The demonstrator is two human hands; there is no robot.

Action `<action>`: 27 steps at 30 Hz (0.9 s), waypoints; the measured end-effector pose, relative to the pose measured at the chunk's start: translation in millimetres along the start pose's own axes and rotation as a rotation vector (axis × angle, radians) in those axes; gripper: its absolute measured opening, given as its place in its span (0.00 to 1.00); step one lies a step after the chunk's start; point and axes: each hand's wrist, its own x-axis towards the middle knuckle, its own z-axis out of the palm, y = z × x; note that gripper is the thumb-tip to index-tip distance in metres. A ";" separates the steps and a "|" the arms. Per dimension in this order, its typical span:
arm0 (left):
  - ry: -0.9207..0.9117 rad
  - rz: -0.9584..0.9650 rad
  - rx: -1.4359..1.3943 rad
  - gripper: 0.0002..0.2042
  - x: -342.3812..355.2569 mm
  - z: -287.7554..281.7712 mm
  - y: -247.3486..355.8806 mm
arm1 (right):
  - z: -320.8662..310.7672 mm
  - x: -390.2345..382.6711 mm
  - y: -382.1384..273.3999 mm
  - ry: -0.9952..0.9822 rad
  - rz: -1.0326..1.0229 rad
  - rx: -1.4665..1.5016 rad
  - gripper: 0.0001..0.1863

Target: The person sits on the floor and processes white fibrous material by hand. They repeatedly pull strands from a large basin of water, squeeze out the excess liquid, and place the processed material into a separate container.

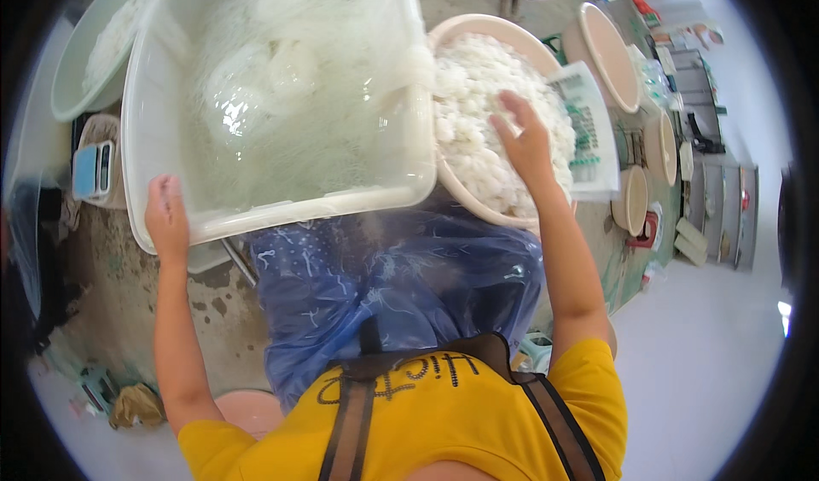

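A big white rectangular tub (pixel 281 215) stands before me. It holds cloudy water with fine, pale noodle-like strands (pixel 294 80) and a whiter clump in the middle. My left hand (pixel 167 216) is closed at the tub's near left corner, its fingers close together and partly blurred. On the right, a round pink basin (pixel 452 186) is heaped with small white bundles (pixel 478 114) that look like knotted noodles. Over this heap my right hand (pixel 525 144) is open, thumb and fingers apart, with nothing in it. Whether it touches the bundles I cannot tell.
A pale green basin (pixel 72 80) with white strands stands at the far left, near a small blue-and-white scale (pixel 92 171). A white tray with green pieces (pixel 593 131) adjoins the pink basin. More basins (pixel 610 58) line the right. A blue plastic apron (pixel 392 268) covers my lap.
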 end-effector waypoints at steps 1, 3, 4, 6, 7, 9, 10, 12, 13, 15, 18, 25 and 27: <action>-0.063 -0.045 0.029 0.15 -4.2 -0.8 7.1 | 16.3 3.2 -30.3 -0.150 -0.027 0.136 0.19; -0.030 -0.028 0.045 0.15 -3.5 -0.2 11.1 | 57.2 8.1 -62.1 -0.363 -0.282 0.077 0.21; -0.015 -0.013 0.051 0.15 -2.4 0.4 12.4 | 77.3 13.2 -70.6 -0.462 -0.462 -0.048 0.23; -0.031 -0.054 0.075 0.15 -1.4 1.0 13.2 | 128.2 21.7 -76.2 -0.714 -0.621 -0.200 0.30; -0.031 -0.069 0.086 0.15 -0.2 0.9 15.0 | 151.3 26.8 -80.1 -0.848 -0.678 -0.316 0.33; -0.054 -0.104 0.128 0.15 1.3 -1.5 19.9 | 194.4 33.1 -85.3 -0.989 -0.810 -0.466 0.39; -0.064 -0.116 0.144 0.15 2.7 -1.6 20.9 | 213.2 35.0 -87.8 -1.054 -0.873 -0.549 0.42; -0.058 -0.107 0.191 0.15 3.8 -1.6 21.2 | 250.1 34.0 -96.2 -1.129 -0.900 -0.646 0.47; -0.053 -0.104 0.211 0.15 3.7 -0.6 19.8 | 262.0 33.5 -95.7 -1.167 -0.914 -0.700 0.50; -0.033 -0.080 0.194 0.15 3.3 1.8 14.9 | 277.6 28.9 -83.5 -1.158 -0.932 -0.746 0.47; -0.055 -0.077 0.189 0.15 5.8 2.4 17.5 | 317.2 2.4 -0.3 -1.103 -0.962 -0.914 0.37; -0.054 -0.061 0.189 0.15 2.0 1.3 18.8 | 159.8 37.3 -73.4 -1.309 -0.613 -0.861 0.11; -0.051 -0.029 0.190 0.15 -0.3 1.0 17.2 | 91.9 42.0 -78.7 -1.119 -0.576 -0.298 0.09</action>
